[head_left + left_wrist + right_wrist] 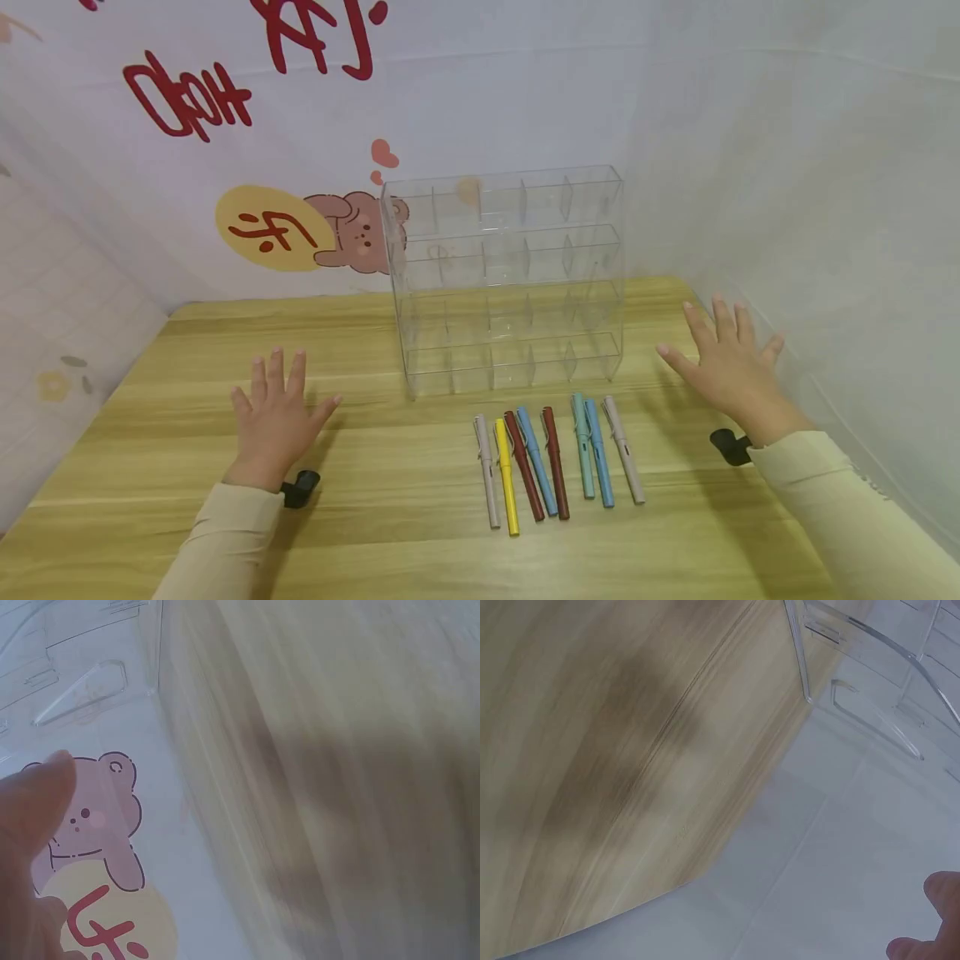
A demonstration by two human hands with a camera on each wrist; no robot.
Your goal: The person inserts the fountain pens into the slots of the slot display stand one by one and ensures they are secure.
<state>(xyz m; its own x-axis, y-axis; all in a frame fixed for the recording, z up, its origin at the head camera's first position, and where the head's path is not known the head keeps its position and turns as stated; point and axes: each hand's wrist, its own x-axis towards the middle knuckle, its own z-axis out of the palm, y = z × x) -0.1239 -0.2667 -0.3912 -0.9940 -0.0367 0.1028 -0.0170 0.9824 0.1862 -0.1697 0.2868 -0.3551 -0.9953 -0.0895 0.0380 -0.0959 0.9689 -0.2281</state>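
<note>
I see the left hand (pixel 273 421) at left and the right hand (pixel 731 371) at right, both empty, fingers spread wide. Between them, eight pens (pixel 556 467) lie in a loose row on the desk (pixel 360 542), lower centre; behind stands a clear divided rack (pixel 510 287), centre frame.

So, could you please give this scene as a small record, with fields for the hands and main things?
left hand: fingers spread, holding nothing
right hand: fingers spread, holding nothing
pens: eight; left to right grey, yellow, dark red, blue, dark red, teal, blue, grey
rack: clear, upright behind the pens
table: wood-grain, under pens and rack
backdrop: white, with bear print
</note>
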